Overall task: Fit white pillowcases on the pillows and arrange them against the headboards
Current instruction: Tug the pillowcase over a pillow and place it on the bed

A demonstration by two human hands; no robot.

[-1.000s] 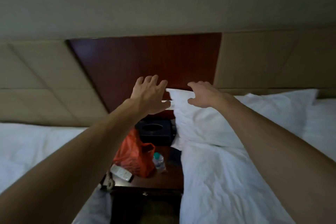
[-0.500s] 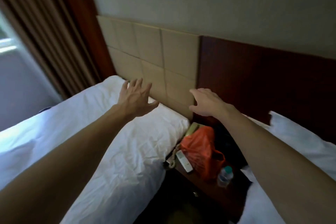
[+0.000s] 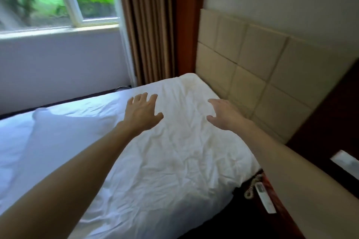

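Left hand [image 3: 142, 111] and right hand [image 3: 223, 113] over the bed [image 3: 174, 161].
Both are spread wide and hold nothing; a white pillow [image 3: 64, 132] lies on the bed left of the left forearm, well apart from the headboard [image 3: 252, 75].

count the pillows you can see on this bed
1. A white pillow lies flat on the bed, to the left of the left hand and away from the headboard. Nothing leans against the headboard. More pillows may lie outside the frame.
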